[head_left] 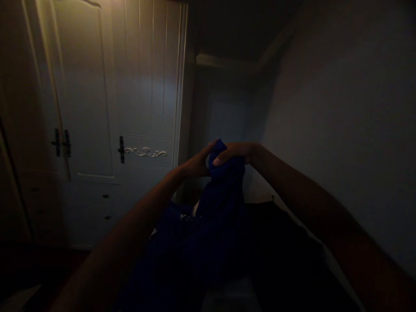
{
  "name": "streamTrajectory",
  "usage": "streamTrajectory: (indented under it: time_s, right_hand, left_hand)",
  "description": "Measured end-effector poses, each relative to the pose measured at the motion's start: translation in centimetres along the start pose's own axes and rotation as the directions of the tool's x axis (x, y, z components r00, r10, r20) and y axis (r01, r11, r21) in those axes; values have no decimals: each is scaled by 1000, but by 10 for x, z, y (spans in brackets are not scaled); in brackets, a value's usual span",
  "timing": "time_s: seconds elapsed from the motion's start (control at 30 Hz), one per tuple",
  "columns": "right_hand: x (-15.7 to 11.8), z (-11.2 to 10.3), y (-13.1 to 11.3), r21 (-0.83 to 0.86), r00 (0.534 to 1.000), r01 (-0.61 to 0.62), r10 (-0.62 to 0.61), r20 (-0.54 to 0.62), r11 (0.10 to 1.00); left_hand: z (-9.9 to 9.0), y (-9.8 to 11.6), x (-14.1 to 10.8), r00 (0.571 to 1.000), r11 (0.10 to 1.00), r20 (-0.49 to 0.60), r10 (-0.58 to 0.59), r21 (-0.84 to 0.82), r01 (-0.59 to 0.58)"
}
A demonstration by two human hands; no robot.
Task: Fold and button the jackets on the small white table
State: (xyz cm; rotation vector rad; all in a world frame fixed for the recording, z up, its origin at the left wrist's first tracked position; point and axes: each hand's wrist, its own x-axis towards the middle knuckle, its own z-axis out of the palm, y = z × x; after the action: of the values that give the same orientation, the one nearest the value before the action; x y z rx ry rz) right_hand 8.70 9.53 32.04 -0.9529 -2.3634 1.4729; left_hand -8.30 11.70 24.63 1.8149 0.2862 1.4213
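Note:
A dark blue garment (224,203) is raised in the middle of the view, its upper part bunched between my two hands. White marks show on its lower left part. My left hand (199,164) grips the bunched cloth from the left, with its fingertips partly hidden behind it. From the right, my right hand (238,151) pinches the same cloth, the thumb lying across its front. Below, the garment spreads toward the lower left and fades into shadow. Which kind of garment it is, I cannot tell in this dim light.
A pale wardrobe (146,86) with dark handles (67,143) and a carved ornament (146,152) stands at the left. The pale wall (341,112) runs along the right. Black cloth-like material (276,242) lies below my right arm.

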Motion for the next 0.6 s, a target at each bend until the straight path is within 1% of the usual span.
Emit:
streamTrajectory:
  time_s: [0.03,0.07,0.1,0.13,0.17,0.2,0.23,0.27,0.3,0.33,0.37,0.43,0.47,0.5,0.53,0.57,0.6]
  right_hand:
    - [-1,1,0,-12,999,-10,10,37,1000]
    - [-3,0,2,-20,998,-17,18,64,1000]
    - [-7,-3,6,-23,996,-20,21,83,1000]
    - [-12,-6,10,-18,996,-12,14,88,1000]
    - [-18,-10,15,-5,996,4,-3,84,1000]
    - [-25,-14,20,10,997,25,-26,69,1000]
    - [-32,-18,25,24,998,49,-50,45,999]
    - [-39,-22,30,30,997,72,-72,12,997]
    - [-44,-25,34,24,996,87,-86,-24,996]
    - [-47,-28,37,3,994,93,-93,-62,996]
    - [-48,-30,38,-31,991,90,-93,-101,995]
    - [-44,-34,38,-120,971,89,-113,-210,989]
    - [-39,-36,37,-178,941,94,-146,-304,979]
    - [-34,-37,35,-247,877,97,-200,-436,964]
    - [-28,-39,33,-324,766,89,-273,-583,942]
    - [-23,-41,32,-401,617,64,-352,-704,914]
    - [-18,-43,31,-470,484,28,-424,-766,882]
  left_hand:
    - [1,-3,9,990,996,125,-58,73,49]
    - [1,-5,15,968,980,221,-116,185,75]
    - [2,-4,19,948,954,276,-161,289,78]
    - [1,-2,22,942,936,283,-180,343,76]
    - [-1,1,24,952,925,251,-177,374,74]
    - [-4,6,28,971,915,180,-157,396,74]
    - [-8,13,32,989,904,79,-123,420,79]
    - [-12,21,38,996,888,-32,-79,452,85]
    - [-16,31,45,991,866,-128,-24,494,85]
    - [-19,42,53,980,832,-194,41,550,74]
    - [-20,55,62,968,782,-224,114,621,52]
    - [-16,85,82,951,651,-193,243,759,-12]
    - [-12,102,92,941,590,-167,294,807,-41]
    - [-9,119,103,930,545,-151,335,837,-60]
    - [-6,135,113,917,516,-157,366,855,-60]
    - [-4,151,122,897,501,-191,400,865,-39]
    - [-4,164,129,883,504,-220,414,863,-21]
